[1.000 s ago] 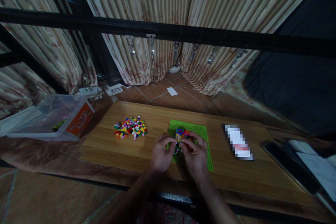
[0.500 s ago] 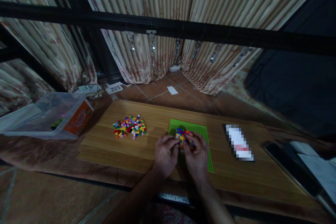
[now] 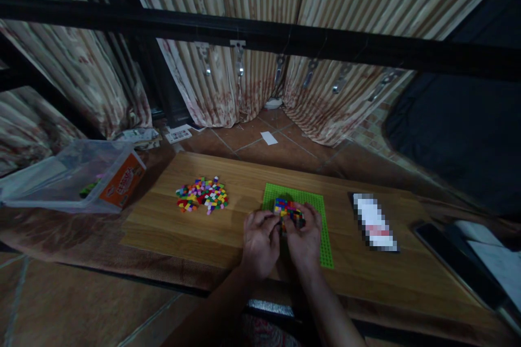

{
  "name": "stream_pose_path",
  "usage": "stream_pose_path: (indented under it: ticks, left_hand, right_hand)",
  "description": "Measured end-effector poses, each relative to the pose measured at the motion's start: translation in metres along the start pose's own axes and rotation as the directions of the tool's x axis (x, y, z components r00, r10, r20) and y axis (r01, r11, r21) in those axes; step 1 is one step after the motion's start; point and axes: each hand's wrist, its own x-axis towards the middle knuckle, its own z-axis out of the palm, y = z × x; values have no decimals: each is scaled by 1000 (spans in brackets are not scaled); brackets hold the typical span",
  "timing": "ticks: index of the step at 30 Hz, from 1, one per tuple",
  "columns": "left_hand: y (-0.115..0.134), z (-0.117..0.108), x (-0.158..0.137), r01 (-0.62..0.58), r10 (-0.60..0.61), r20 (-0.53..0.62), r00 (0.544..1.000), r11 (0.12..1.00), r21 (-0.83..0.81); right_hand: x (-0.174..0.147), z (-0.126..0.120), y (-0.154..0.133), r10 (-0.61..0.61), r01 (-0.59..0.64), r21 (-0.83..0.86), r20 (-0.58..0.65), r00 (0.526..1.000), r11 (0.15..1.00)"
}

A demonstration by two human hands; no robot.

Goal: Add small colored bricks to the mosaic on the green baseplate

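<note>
Head view, both hands [image 3: 280, 238] prob. gripping brick block [image 3: 288, 211], green baseplate [image 3: 315, 206]

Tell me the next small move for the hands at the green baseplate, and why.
Probably press the multicoloured brick block down onto the green baseplate. Both the left hand and right hand grip it over the plate, so seating it seems the likely step before reaching to the loose brick pile.

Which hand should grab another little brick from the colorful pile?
Probably the left hand. The loose brick pile lies on its side of the wooden board, while the right hand is farther away, over the green baseplate beside the brick block.
</note>
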Motion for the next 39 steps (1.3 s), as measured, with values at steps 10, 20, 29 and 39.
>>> stream_pose_path:
  ticks: [10, 20, 29, 39]
  left_hand:
    - [4, 3, -2, -38, 39, 0, 999, 998, 56]
    - [3, 0, -1, -36, 34, 40, 999, 997, 68]
    - [3, -8, -6, -72, 64, 96, 993, 994, 79]
    - [4, 6, -12, -190, 158, 148, 976, 951, 244]
  right_hand:
    - [0, -1, -2, -37, 37, -11, -6, 999, 999]
    - [-1, 0, 11, -64, 65, 33, -14, 998, 997]
    - [-14, -40, 47, 78, -57, 116, -180, 981, 992]
    - [-26, -53, 57, -12, 9, -20, -134, 991, 1000]
